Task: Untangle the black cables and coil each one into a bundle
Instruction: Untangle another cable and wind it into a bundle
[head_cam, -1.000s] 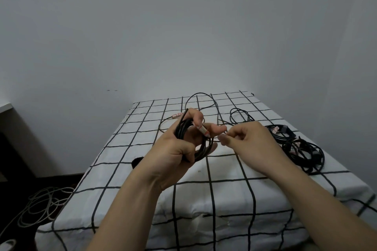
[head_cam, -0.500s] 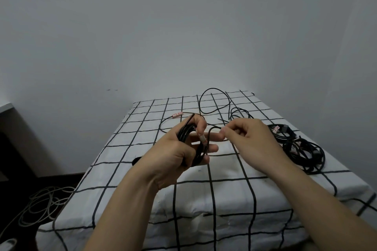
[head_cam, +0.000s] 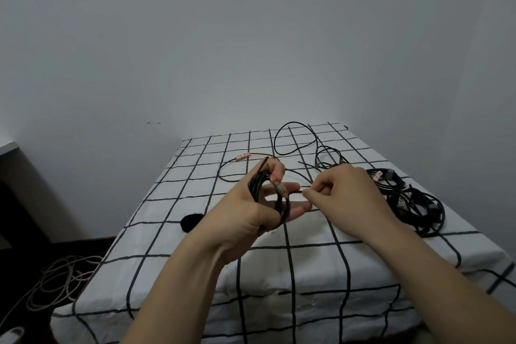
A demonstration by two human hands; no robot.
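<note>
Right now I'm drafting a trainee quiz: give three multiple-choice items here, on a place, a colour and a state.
1. Where is the tangled pile of black cables? A a shelf; B right side of the white black-gridded cloth; C a box.
2. What colour are the thin cables on the floor? A white; B red; C black.
3. What is the right hand doing? A lying flat; B pinching a black strand; C hanging down.
Key: B, it lies on the cloth; A, pale loops; B, fingertips nip the strand from the black cable coil the left hand grips.
</note>
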